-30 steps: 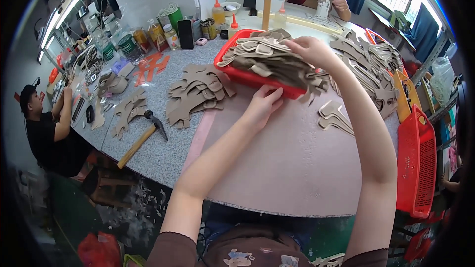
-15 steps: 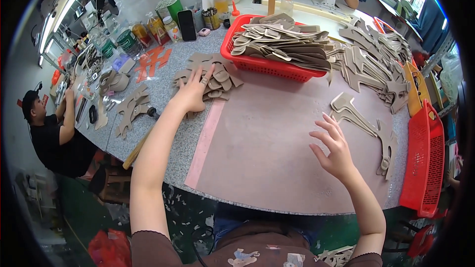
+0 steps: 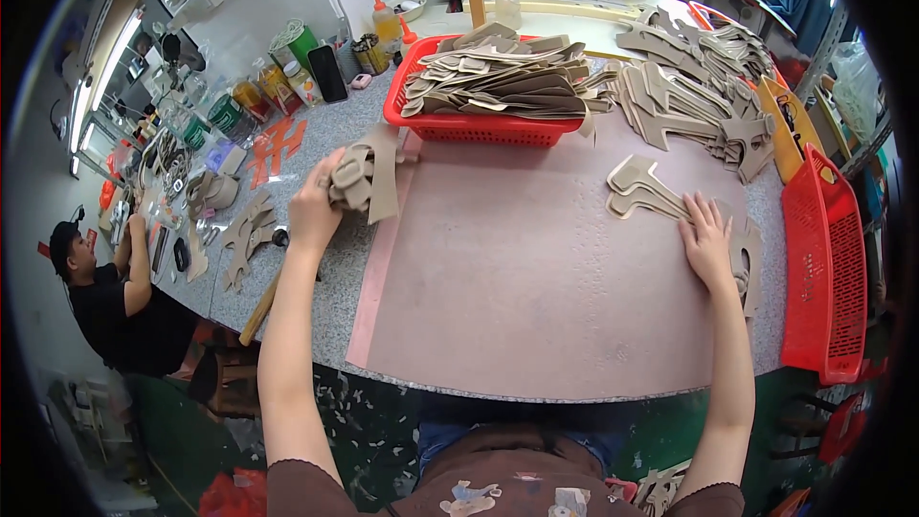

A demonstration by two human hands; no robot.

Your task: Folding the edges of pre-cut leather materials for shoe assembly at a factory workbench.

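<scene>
My left hand (image 3: 314, 209) is closed around a bunch of taupe cut-out pieces (image 3: 362, 180), raised at the left edge of the brown mat (image 3: 498, 306). They look like leather shoe-upper parts, and my fingertips are hidden behind them. On the mat's right side my right hand (image 3: 706, 237) rests with its fingers stretched out over the ends of a small fanned stack of similar pieces (image 3: 637, 184). More taupe pieces (image 3: 749, 263) lie beside that wrist, partly covered by it.
A red basket (image 3: 479, 130) heaped with pieces stands behind the mat, with a larger pile (image 3: 670, 101) to its right. An empty-looking red basket (image 3: 825, 278) borders the right edge. A hammer (image 3: 263, 302) and loose pieces (image 3: 247, 235) lie left. Two other people work nearby.
My left hand has gathered the pieces from the table and lifted them. My right hand has moved right and down onto the small stack. The view has shifted slightly.
</scene>
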